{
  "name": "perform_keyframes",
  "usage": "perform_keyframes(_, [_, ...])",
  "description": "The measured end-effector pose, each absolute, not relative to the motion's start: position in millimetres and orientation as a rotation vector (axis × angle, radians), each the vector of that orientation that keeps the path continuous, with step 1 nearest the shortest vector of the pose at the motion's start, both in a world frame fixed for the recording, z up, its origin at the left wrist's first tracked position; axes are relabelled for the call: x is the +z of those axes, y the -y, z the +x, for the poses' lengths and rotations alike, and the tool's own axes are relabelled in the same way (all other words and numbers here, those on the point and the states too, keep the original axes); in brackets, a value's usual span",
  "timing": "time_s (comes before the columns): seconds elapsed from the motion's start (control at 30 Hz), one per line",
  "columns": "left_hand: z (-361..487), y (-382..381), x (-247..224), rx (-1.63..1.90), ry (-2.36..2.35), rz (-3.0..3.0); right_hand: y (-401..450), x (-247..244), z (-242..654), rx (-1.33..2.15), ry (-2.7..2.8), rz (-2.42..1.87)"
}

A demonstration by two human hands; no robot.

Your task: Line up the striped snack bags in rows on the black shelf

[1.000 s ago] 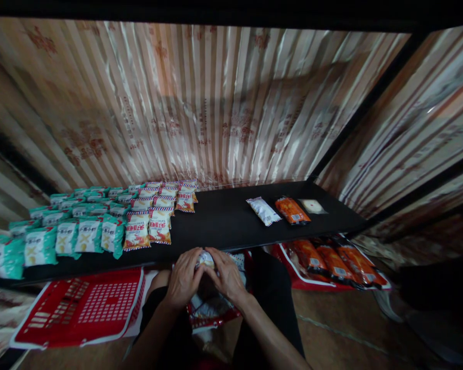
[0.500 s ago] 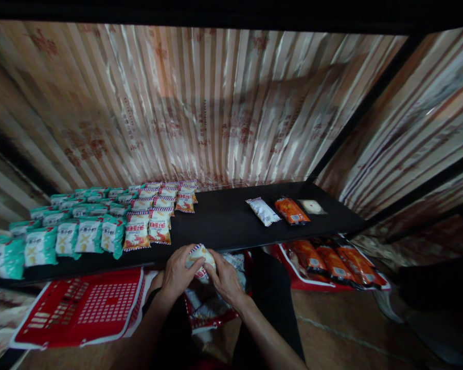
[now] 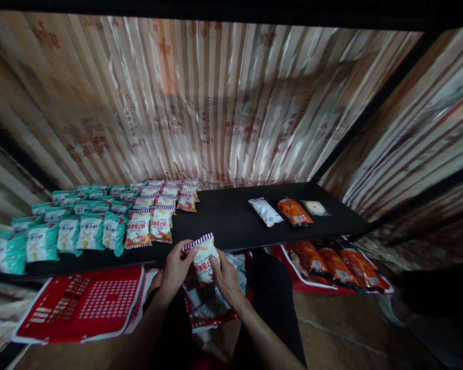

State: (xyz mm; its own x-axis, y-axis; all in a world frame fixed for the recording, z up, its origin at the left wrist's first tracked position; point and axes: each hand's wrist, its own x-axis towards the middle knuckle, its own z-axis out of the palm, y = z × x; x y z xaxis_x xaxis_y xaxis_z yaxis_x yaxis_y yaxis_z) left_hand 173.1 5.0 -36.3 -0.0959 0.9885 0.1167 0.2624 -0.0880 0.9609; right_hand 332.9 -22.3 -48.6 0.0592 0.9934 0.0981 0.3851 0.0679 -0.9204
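Between my two hands is a white snack bag point(image 3: 203, 259) with a striped top seal and red lettering, held just in front of the shelf edge. My left hand point(image 3: 177, 267) pinches its upper left corner by the seal. Along its right side, my right hand point(image 3: 227, 277) grips with the thumb on the front. Matching white-and-red snack bags point(image 3: 161, 224) stand in rows on the black shelf point(image 3: 219, 216), left of the middle. Beside them, further left, are rows of green-and-white snack bags point(image 3: 89, 232). Under my hands a red basket point(image 3: 206, 325) holds more bags, partly hidden.
On the shelf's right lie a silvery-white bag point(image 3: 266, 211), an orange packet point(image 3: 294, 211) and a small pale packet point(image 3: 314, 207). A red basket point(image 3: 96, 303) sits below at left; another red basket point(image 3: 297, 277) at right holds orange packets. A striped curtain point(image 3: 231, 103) hangs behind.
The snack bag has been turned upright, so its striped seal and front now show. My left hand has shifted to its top corner, my right hand to its side.
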Motion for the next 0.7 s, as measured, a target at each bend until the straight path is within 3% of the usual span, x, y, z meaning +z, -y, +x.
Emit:
perform_keyframes(0.23, [187,-7,-59,1.359,-1.332,1.016,19,-52,326,1.007,1.313,-1.462])
perform_keyframes(0.7, [197,-1,-79,1.329,-1.343,0.958,9,-66,316,1.083,1.149,-1.458])
